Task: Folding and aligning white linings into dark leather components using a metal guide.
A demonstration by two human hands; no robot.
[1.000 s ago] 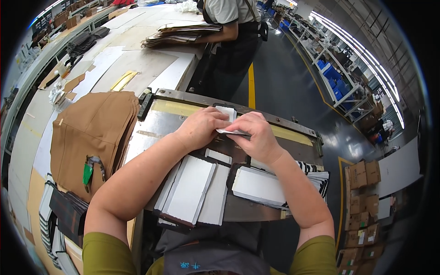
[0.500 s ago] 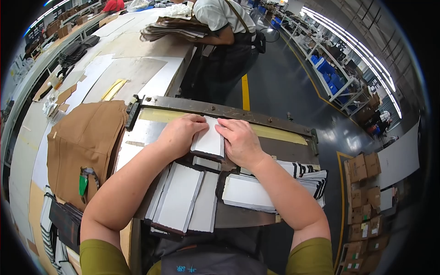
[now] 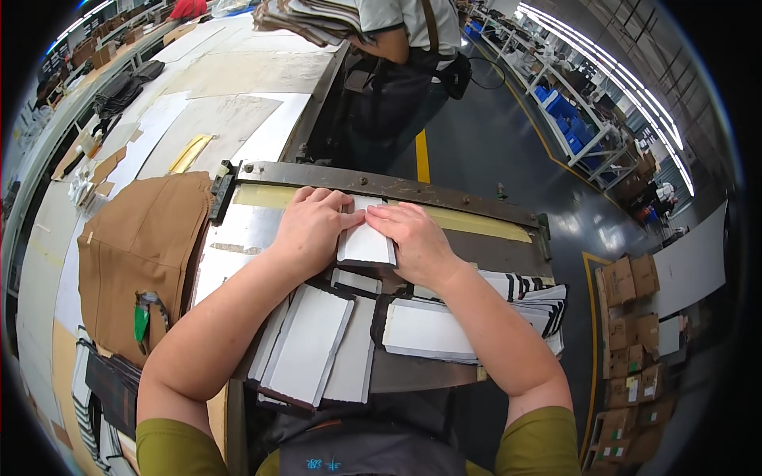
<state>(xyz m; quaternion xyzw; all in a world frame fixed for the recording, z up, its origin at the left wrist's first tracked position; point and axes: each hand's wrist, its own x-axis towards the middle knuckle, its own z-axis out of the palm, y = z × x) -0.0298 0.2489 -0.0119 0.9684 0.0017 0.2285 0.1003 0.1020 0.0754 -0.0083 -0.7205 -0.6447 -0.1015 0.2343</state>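
Observation:
A white rectangular panel with a dark edge (image 3: 367, 247) lies on the metal work surface, just on the near side of a long metal bar (image 3: 333, 175). My left hand (image 3: 311, 228) holds its left side, fingers bent over toward the far end and thumb on the white face. From the right, my right hand (image 3: 414, 239) grips the panel, its fingertips resting on top near the left thumb. Closer to me, overlapping dark-edged white panels (image 3: 308, 337) lie below the left hand. A second stack of similar panels (image 3: 425, 327) sits partly under my right forearm.
Brown fabric pieces (image 3: 143, 246) lie at the left, with a small green-handled tool (image 3: 141, 324) on them. Beyond the bar, a co-worker (image 3: 405, 71) carries a pile of flat brown pieces (image 3: 309, 17) beside a long table (image 3: 230, 75). Cardboard boxes (image 3: 631, 282) stand at the right.
My fingers have come closer together over the panel, the right fingertips now further across its face. The panel sits slightly further right in view. The co-worker and pile have shifted.

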